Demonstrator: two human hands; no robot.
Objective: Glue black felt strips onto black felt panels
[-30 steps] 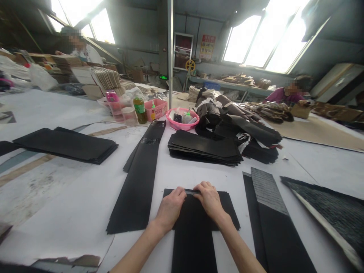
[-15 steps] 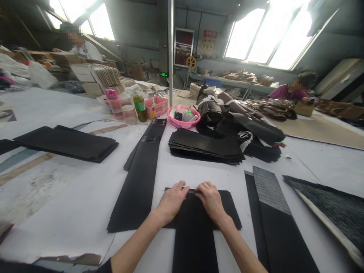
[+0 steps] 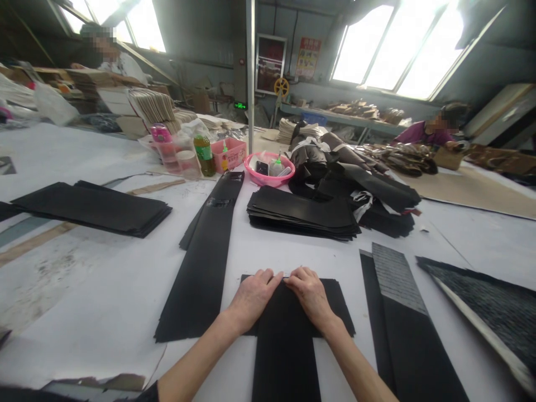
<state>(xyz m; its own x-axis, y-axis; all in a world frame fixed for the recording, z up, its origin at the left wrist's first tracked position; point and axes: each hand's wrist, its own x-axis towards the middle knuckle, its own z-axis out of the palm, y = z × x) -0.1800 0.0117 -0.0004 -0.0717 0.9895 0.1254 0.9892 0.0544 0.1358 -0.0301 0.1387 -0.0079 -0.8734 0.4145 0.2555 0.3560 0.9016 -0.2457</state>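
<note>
Left hand (image 3: pixel 253 297) and right hand (image 3: pixel 309 296) pinch the black strip (image 3: pixel 285 363) at its far edge — grip narrow, likely to align it over the black stack (image 3: pixel 337 296).

Dim grey wall (image 3: pixel 201 39) far beyond the grip, glaring windows (image 3: pixel 364 47) high to its left and right, upright pole (image 3: pixel 251 84) and green-lit sign (image 3: pixel 240 105) beyond, slightly left, white worktable (image 3: pixel 326 255) beneath the grip

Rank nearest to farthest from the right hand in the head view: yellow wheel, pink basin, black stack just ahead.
1. Black stack, just ahead of the right hand.
2. Pink basin, beyond the stack, leftward.
3. Yellow wheel, far back.
</note>
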